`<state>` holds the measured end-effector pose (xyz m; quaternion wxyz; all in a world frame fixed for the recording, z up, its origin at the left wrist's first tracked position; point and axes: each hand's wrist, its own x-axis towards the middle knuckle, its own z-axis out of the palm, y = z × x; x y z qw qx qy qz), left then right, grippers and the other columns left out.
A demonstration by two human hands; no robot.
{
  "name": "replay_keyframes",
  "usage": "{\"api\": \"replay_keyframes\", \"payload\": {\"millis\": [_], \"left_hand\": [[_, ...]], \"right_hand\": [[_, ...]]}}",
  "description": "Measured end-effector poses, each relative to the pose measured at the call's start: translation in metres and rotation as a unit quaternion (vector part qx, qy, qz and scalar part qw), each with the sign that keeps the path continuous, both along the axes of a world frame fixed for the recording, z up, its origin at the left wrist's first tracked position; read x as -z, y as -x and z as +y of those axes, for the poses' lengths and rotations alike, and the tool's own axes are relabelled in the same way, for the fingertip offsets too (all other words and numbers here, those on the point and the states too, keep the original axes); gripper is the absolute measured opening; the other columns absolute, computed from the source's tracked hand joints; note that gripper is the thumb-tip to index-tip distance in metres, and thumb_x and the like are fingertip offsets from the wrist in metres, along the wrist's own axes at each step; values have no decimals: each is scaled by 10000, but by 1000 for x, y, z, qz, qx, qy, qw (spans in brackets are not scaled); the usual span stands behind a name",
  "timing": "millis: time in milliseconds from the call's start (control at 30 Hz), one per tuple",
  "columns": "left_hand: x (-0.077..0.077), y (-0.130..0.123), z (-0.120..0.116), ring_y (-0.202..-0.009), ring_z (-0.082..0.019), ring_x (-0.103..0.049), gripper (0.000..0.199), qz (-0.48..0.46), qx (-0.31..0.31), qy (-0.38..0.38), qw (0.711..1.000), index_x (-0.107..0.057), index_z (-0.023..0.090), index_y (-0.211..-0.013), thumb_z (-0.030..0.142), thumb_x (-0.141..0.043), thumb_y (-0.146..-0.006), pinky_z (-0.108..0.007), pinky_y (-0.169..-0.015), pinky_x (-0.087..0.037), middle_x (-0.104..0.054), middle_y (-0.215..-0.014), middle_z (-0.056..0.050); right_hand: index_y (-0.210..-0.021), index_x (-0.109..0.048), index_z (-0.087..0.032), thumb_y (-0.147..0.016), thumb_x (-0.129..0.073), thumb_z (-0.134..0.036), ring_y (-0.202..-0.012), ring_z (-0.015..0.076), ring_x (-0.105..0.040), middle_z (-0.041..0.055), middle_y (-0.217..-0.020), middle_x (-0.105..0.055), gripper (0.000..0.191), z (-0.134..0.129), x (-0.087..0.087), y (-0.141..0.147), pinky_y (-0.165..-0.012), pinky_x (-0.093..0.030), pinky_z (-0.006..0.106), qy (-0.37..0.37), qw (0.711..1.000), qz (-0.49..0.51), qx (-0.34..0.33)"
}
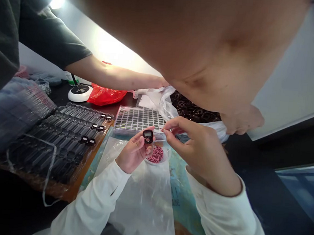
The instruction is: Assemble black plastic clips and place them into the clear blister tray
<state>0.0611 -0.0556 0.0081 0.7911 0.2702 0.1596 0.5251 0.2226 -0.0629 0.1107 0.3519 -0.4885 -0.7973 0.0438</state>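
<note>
I hold a small black digital counter (148, 136) in my left hand (134, 152), with my fingers curled around it. My right hand (200, 150) is narrow, pinching a thin pin (161, 128) just beside the edge of a clear tray (126, 130) full of small dark pieces. Below my hands, a white dish (167, 158) holds pink bits (156, 154). Another person's arm (114, 76) reaches across above the tray, past a red plastic bag (104, 95).
</note>
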Motion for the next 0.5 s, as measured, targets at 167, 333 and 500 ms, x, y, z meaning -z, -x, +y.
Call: {"api": "replay_keyframes", "payload": {"millis": [167,333,500], "left_hand": [[-1,1,1,-575,-54,-439,515,12,-12,8,1000,-676,223,-1126,418,-835,-676,-180,-511,-385,-608,-855,-23],[2,0,-1,-567,-58,-449,495,95,-30,-48,994,-684,252,-1159,461,-787,-723,-195,-524,-405,-622,-889,-36],[-3,-13,-18,-1010,-221,-606,298,456,-55,-391,797,-707,262,-1153,283,-637,-865,-349,-878,-513,-640,-1124,-100]], "right_hand": [[-847,-582,-190,-850,-590,-244,-703,124,-624,-15,-764,-648,54,17,28,3,-645,-478,228,161,950,263,-39],[-847,-592,-183,-864,-623,-246,-884,116,-651,12,-879,-670,72,2,68,8,-885,-529,259,310,666,678,-11],[-759,-645,-142,-919,-440,-95,-671,75,-639,26,-753,-663,264,-29,85,23,-649,-545,145,388,389,832,77]]}}
